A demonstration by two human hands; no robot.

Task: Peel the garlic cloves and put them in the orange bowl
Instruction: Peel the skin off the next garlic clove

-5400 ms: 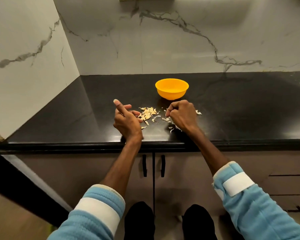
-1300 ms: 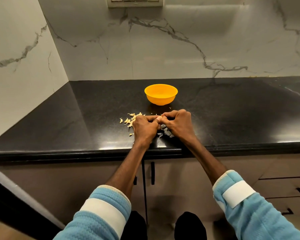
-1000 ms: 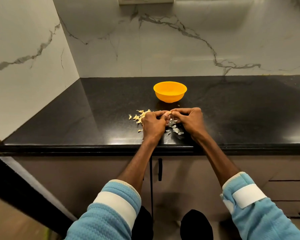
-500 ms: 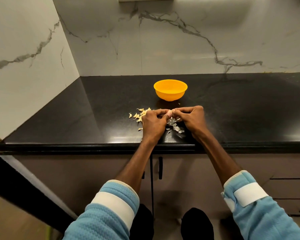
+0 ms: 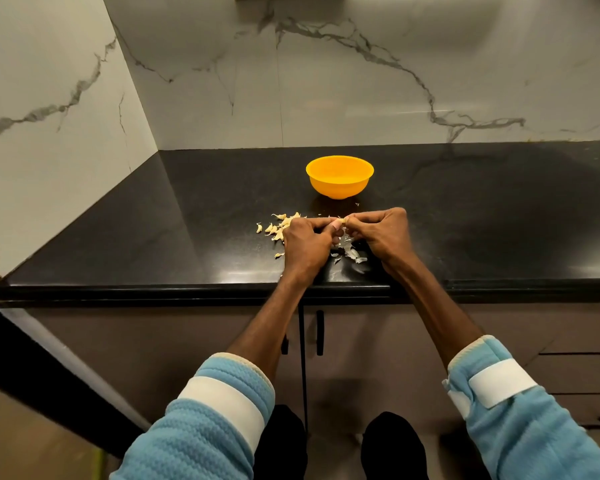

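Observation:
An orange bowl (image 5: 339, 176) stands on the black counter (image 5: 465, 220), a short way behind my hands. My left hand (image 5: 305, 242) and my right hand (image 5: 381, 233) meet fingertip to fingertip over the counter and pinch one small garlic clove (image 5: 340, 221) between them. The fingers hide most of the clove. A heap of unpeeled garlic cloves (image 5: 279, 226) lies just left of my left hand. Thin whitish peels (image 5: 350, 252) lie on the counter beneath and between my hands. I cannot see the bowl's contents.
The counter's front edge (image 5: 187, 289) runs just under my wrists, with cabinet doors and dark handles (image 5: 319, 332) below it. Marble walls close the counter at the back and on the left.
5.4 s ago my hands were apart on either side of the cloves. Since then they have come together on one clove and have stayed there, with only slight finger movement.

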